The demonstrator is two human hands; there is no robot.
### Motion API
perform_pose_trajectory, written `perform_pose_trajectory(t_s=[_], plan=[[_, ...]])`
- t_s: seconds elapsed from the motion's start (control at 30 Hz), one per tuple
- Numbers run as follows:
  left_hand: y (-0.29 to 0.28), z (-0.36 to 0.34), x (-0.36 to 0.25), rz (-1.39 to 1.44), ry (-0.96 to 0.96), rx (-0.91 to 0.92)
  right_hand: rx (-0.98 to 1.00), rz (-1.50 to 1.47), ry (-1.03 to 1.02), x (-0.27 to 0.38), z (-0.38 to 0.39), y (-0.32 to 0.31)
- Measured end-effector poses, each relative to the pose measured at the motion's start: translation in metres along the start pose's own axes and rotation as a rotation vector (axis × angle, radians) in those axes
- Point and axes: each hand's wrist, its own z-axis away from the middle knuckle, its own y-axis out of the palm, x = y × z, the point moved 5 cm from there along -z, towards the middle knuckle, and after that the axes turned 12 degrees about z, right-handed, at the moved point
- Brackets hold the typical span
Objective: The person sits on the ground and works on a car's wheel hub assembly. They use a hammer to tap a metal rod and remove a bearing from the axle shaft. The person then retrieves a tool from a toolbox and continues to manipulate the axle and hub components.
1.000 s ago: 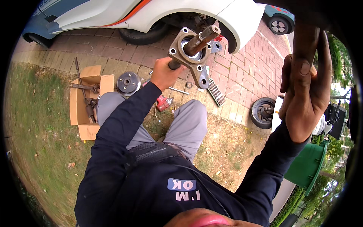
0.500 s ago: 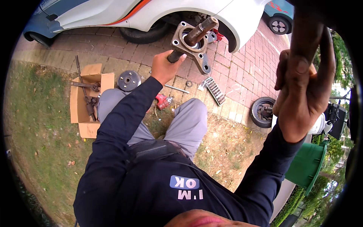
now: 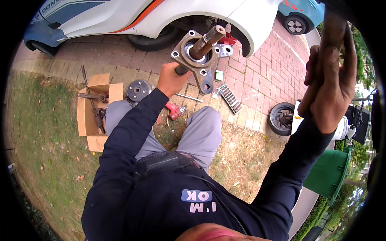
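My left hand point(image 3: 172, 78) is closed round the lower end of a steel shaft point(image 3: 207, 42), held up in front of me. The shaft passes through the middle of a metal hub carrier point(image 3: 206, 80), a flanged plate with bolt holes. The shaft's free end points up. Close to the camera on the right, my right hand point(image 3: 331, 86) is raised, fingers curled and thumb pressed against a thick brown cylindrical thing point(image 3: 334, 32). Its upper end runs into the dark rim, so I cannot make out what it is.
A white car point(image 3: 193, 12) with an open wheel arch stands ahead. On the ground are a cardboard box point(image 3: 94, 142) of metal parts, a round brake drum point(image 3: 139, 92), a red power tool point(image 3: 175, 111), a socket set point(image 3: 230, 99) and a wheel point(image 3: 281, 119). A green bin point(image 3: 327, 172) stands right.
The hub carrier and shaft have come slightly left and tilted, with the plate's long lug now lower. My right hand has shifted a little up and to the right.
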Motion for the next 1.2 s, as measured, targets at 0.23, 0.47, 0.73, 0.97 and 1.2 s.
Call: perform_pose_trajectory(t_s=[0.23,0.47,0.73,0.97,1.2], plan=[[0.0,0.006,-0.02,-0.116,-0.08,0.084,0.577,0.081,-0.031,-0.049,0.039,0.089],[-0.004,-0.002,-0.025,-0.116,-0.119,0.026,0.145,-0.058,0.008,-0.031,0.011,0.014],[-0.009,-0.011,-0.024,-0.114,-0.078,-0.046,0.416,0.006,-0.086,0.006,0.049,0.061],[-0.008,-0.01,-0.023,-0.08,-0.01,-0.076,0.439,0.012,-0.029,-0.012,0.079,0.079],[-0.028,-0.006,-0.04,-0.076,-0.1,-0.109,0.227,-0.44,0.842,-0.133,0.166,0.084]])
